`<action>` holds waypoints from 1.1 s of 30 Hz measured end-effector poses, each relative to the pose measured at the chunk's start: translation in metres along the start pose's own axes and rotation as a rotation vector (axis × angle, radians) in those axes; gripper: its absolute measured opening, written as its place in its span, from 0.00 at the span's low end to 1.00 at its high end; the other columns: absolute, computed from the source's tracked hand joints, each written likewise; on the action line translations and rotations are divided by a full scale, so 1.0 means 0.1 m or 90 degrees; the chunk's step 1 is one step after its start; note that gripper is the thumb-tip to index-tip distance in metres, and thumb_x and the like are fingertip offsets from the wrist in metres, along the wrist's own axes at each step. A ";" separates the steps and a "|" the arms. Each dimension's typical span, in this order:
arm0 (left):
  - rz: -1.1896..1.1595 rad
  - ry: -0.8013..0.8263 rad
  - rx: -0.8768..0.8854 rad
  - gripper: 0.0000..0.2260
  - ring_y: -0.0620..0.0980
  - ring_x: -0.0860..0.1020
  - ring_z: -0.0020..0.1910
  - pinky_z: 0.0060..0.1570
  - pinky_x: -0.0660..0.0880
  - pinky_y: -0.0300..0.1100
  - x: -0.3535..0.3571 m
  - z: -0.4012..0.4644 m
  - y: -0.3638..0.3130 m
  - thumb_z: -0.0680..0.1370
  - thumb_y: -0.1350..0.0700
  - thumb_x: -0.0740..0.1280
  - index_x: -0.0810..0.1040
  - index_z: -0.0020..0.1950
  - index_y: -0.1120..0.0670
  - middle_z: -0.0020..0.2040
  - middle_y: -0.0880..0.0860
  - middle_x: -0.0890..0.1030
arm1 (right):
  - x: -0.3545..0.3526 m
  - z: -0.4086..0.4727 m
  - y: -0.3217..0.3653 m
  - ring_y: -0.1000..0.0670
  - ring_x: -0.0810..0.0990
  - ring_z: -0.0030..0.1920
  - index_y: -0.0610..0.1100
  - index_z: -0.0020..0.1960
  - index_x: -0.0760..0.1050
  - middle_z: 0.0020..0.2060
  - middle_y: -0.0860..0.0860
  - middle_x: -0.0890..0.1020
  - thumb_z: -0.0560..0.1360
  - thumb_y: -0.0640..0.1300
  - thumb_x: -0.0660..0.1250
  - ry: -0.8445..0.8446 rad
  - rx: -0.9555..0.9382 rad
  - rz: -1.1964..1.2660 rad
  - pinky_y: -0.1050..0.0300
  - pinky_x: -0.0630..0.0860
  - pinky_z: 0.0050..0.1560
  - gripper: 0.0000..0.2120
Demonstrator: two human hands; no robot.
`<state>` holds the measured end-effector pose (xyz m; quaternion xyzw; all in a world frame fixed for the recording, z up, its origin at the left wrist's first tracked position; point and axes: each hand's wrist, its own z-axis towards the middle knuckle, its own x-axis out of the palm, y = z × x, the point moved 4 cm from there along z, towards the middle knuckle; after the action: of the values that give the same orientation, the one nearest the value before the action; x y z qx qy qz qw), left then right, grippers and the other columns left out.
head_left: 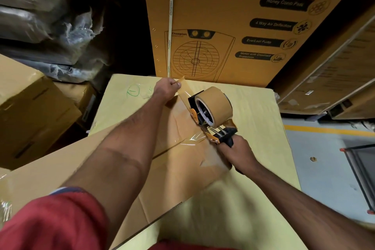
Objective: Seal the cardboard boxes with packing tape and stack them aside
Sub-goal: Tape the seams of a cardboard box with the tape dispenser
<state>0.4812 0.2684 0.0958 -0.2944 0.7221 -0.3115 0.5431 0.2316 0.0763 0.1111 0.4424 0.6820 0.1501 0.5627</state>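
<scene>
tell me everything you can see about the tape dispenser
The tape dispenser has a black frame with orange parts and carries a wide roll of brown tape. It is tilted over the top of a cardboard box. The right hand grips its black handle. A strip of tape runs from the roll to the left hand, which pinches the free end. Crinkled clear tape lies on the box below it.

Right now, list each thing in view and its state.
Left hand: pinching the tape end.
Right hand: gripping the dispenser handle.
Tape strip: pulled out, stretched from roll to left hand.
Box: flaps closed, old tape wrinkled along the seam.
Cooler carton: upright, strapped.
</scene>
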 end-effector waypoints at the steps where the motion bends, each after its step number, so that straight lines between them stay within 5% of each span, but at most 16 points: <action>1: 0.008 0.001 -0.002 0.16 0.52 0.73 0.37 0.41 0.71 0.44 0.01 0.00 0.00 0.81 0.50 0.66 0.74 0.34 0.53 0.34 0.53 0.76 | 0.00 0.00 0.00 0.55 0.68 0.29 0.50 0.33 0.68 0.27 0.55 0.71 0.75 0.43 0.70 -0.003 0.002 0.005 0.62 0.60 0.29 0.15; 13: 0.010 0.008 -0.007 0.18 0.51 0.71 0.34 0.37 0.66 0.42 0.00 -0.05 0.07 0.81 0.50 0.65 0.73 0.32 0.54 0.30 0.51 0.73 | 0.00 -0.02 -0.07 0.52 0.71 0.30 0.43 0.36 0.73 0.28 0.51 0.74 0.68 0.53 0.67 -0.003 0.012 0.034 0.57 0.63 0.30 0.13; 18: 0.019 0.034 -0.035 0.21 0.52 0.68 0.32 0.36 0.64 0.42 0.05 -0.01 0.17 0.81 0.52 0.66 0.68 0.29 0.53 0.28 0.51 0.69 | 0.02 0.03 -0.12 0.49 0.71 0.32 0.38 0.40 0.76 0.30 0.47 0.76 0.73 0.48 0.72 -0.005 0.010 0.021 0.54 0.64 0.32 0.14; 23: 0.003 0.104 -0.099 0.19 0.50 0.68 0.31 0.33 0.65 0.40 0.12 0.02 0.22 0.80 0.50 0.68 0.70 0.31 0.53 0.29 0.51 0.70 | 0.02 0.03 -0.07 0.52 0.73 0.30 0.43 0.37 0.76 0.28 0.52 0.76 0.75 0.46 0.72 0.018 0.009 0.016 0.58 0.64 0.30 0.10; 25: 0.025 0.149 -0.154 0.14 0.51 0.77 0.36 0.41 0.75 0.40 0.12 -0.02 0.19 0.79 0.45 0.68 0.78 0.41 0.53 0.37 0.53 0.78 | 0.01 0.02 -0.07 0.51 0.76 0.32 0.44 0.38 0.77 0.29 0.51 0.78 0.74 0.49 0.72 0.029 0.016 0.024 0.58 0.66 0.31 0.11; 28: 0.091 0.215 -0.248 0.22 0.55 0.82 0.51 0.60 0.77 0.51 0.13 0.00 0.25 0.76 0.36 0.67 0.82 0.58 0.53 0.51 0.56 0.83 | 0.00 0.00 -0.09 0.45 0.81 0.37 0.42 0.42 0.79 0.33 0.46 0.82 0.65 0.61 0.67 0.027 0.019 0.046 0.54 0.71 0.34 0.21; 31: 0.098 0.312 -0.286 0.11 0.55 0.80 0.56 0.65 0.74 0.51 0.16 -0.08 0.23 0.79 0.44 0.66 0.83 0.47 0.48 0.55 0.55 0.83 | -0.02 -0.04 -0.12 0.45 0.82 0.39 0.44 0.44 0.80 0.35 0.47 0.83 0.62 0.66 0.65 0.042 0.006 0.050 0.47 0.76 0.35 0.27; 33: 0.149 0.314 -0.284 0.09 0.55 0.81 0.52 0.62 0.75 0.48 0.16 -0.11 0.24 0.79 0.51 0.67 0.82 0.43 0.53 0.53 0.57 0.83 | -0.02 -0.07 -0.16 0.46 0.82 0.38 0.45 0.43 0.80 0.34 0.47 0.83 0.63 0.67 0.65 0.041 0.000 0.058 0.47 0.75 0.34 0.26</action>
<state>0.4646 0.2728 0.0698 -0.2373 0.9104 -0.1434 0.3069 0.2181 0.0680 0.1033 0.4677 0.6787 0.1897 0.5334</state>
